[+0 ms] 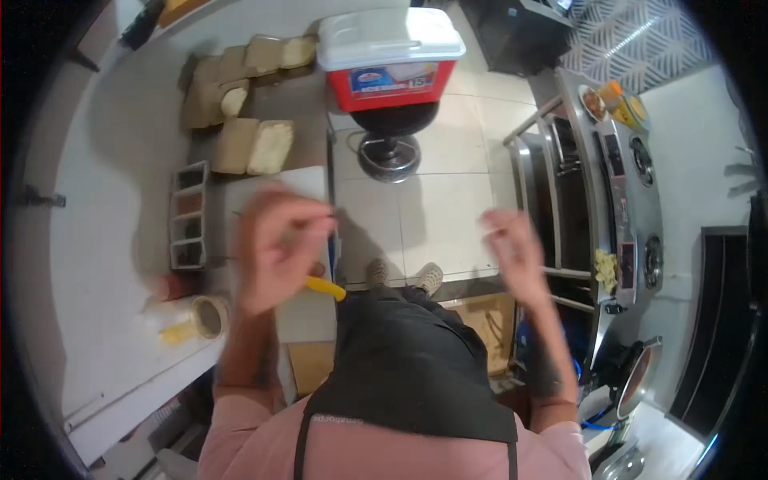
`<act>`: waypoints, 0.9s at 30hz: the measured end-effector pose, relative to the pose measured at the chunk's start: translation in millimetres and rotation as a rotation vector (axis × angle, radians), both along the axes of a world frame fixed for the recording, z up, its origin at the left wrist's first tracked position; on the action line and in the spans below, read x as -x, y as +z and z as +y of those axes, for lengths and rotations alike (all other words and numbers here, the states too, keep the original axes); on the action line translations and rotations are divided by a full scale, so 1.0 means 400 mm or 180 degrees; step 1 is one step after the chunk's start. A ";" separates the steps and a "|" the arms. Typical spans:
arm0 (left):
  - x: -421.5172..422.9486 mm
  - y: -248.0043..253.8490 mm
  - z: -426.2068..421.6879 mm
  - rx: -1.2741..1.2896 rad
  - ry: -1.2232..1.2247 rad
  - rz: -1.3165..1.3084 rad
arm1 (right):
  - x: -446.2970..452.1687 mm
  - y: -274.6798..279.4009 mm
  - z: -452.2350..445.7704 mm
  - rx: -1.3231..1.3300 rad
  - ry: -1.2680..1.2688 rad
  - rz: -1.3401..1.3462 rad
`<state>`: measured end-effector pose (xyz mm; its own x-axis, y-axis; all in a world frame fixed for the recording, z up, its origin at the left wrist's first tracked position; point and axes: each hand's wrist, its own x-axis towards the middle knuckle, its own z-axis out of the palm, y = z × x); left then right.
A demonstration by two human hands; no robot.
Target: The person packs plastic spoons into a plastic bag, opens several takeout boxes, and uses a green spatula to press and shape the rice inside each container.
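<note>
Both hands are raised and blurred by motion. My left hand (280, 244) is above the counter's edge, over a white board (308, 182), its fingers curled; whether it holds anything is too smeared to tell. Just below it a yellow handle (326, 289) sticks out over the counter edge. My right hand (514, 248) hangs in the air over the tiled floor, fingers partly bent, and their grip is unclear. Beyond my left hand lie open cardboard boxes (237, 146) with pale food (270, 148) in them. A divided tray (189, 216) stands left of it.
A red cooler with a white lid (392, 60) sits on a black stool (390, 152) ahead. On the right are a metal rack (552, 200), stove burners (642, 160) and a pan (638, 380). A round container (210, 318) stands at the lower left.
</note>
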<state>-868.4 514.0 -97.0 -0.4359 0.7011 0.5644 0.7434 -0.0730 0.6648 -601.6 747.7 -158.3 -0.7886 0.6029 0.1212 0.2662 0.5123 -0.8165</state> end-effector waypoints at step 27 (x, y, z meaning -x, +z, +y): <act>0.002 0.075 -0.158 0.1230 0.2118 0.0205 | 0.308 0.297 -0.037 0.0389 0.4362 0.2393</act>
<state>-869.1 450.7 -66.9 -0.8092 0.4553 0.3713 0.5875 0.6315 0.5061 -724.7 732.8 -39.5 -0.5067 -0.4597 0.7293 -0.8005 -0.0630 -0.5960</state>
